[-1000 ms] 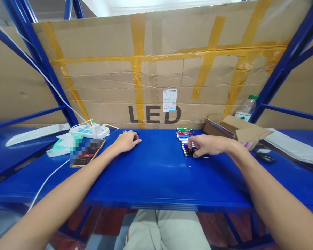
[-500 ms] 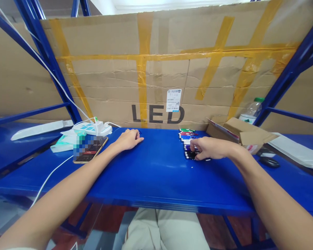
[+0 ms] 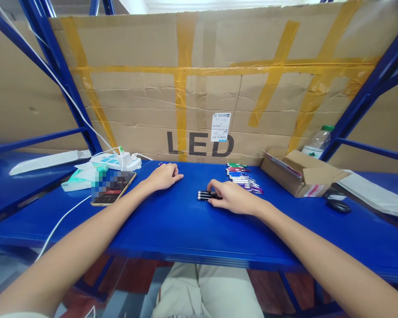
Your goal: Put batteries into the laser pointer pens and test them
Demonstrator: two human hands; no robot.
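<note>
My right hand (image 3: 230, 196) pinches several black pens (image 3: 204, 195) with silver ends, lying side by side on the blue table (image 3: 185, 234). To the right and behind it rests a row of other pens (image 3: 240, 174), green, red, blue, silver and purple. My left hand (image 3: 164, 176) lies on the table toward the back, left of the black pens, with its fingers curled down and its thumb pointing right. Small dark blue or purple bits peek out behind its knuckles; the rest is hidden under the hand.
On the left are a phone (image 3: 114, 190), a green and white packet (image 3: 82, 176) and a white power strip (image 3: 119, 161) with cables. At the right stand an open cardboard box (image 3: 298, 172), a black mouse (image 3: 338, 206) and a bottle (image 3: 318, 141). A large cardboard sheet (image 3: 135, 110) closes the back.
My right hand has moved left from the pen row, bringing the black pens to the middle of the table. The purple pens now show. My left hand has stayed in place.
</note>
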